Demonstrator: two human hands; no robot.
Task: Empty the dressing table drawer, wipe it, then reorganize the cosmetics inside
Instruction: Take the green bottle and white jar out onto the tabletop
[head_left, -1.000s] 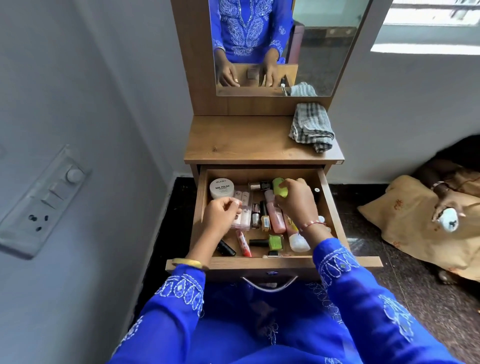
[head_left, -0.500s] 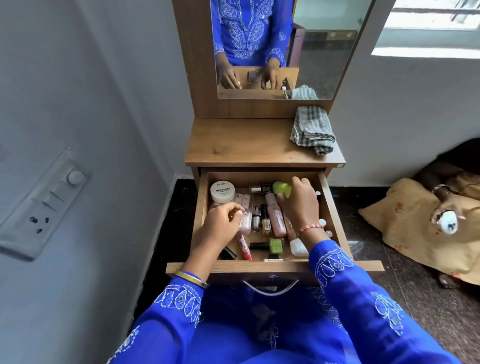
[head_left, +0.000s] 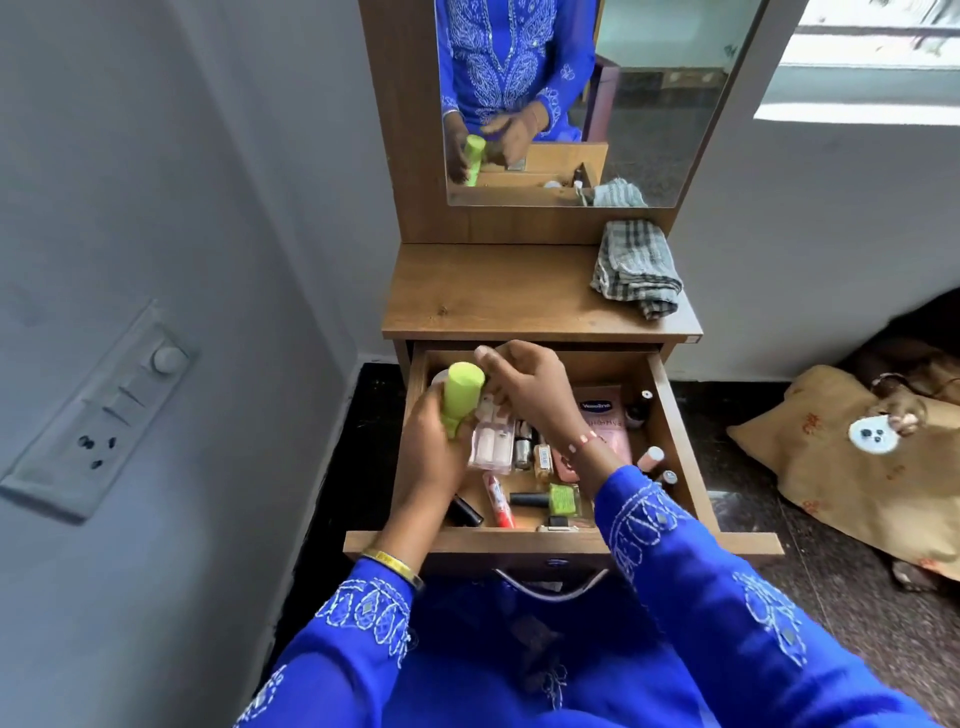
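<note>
- Gripping a lime-green bottle (head_left: 460, 397) in the left hand (head_left: 431, 452), fingers curling round its lower body, cap end pointing up and slightly away, long axis tilting a little off upright.
- Holding that bottle above the back-left corner of the open drawer (head_left: 670, 415), just over the white round jar, which is mostly hidden behind it.
- Hovering the right hand (head_left: 524, 387) just beside the bottle's cap, fingers loosely bent and spread, holding nothing that can be seen; whether the fingertips are touching the cap cannot be told.
- Crossing the right forearm diagonally over the middle of the drawer, hiding part of the contents beneath.
- Leaving the rest of the cosmetics in the drawer: a clear pink case (head_left: 491, 447) just below the bottle, small bottles beside it, a pink Vaseline pack (head_left: 602, 421) to the right, a red tube (head_left: 497, 499) and a green nail polish (head_left: 563, 499) near the front.
- Judging the emptying as barely begun, with the table top (head_left: 493, 291) lying directly beyond the bottle, up and away from the left hand.
- Judging the left hand as the carrier for the set-down, the folded checked cloth (head_left: 636, 273) sitting at the top's right end, well apart from that path.
</note>
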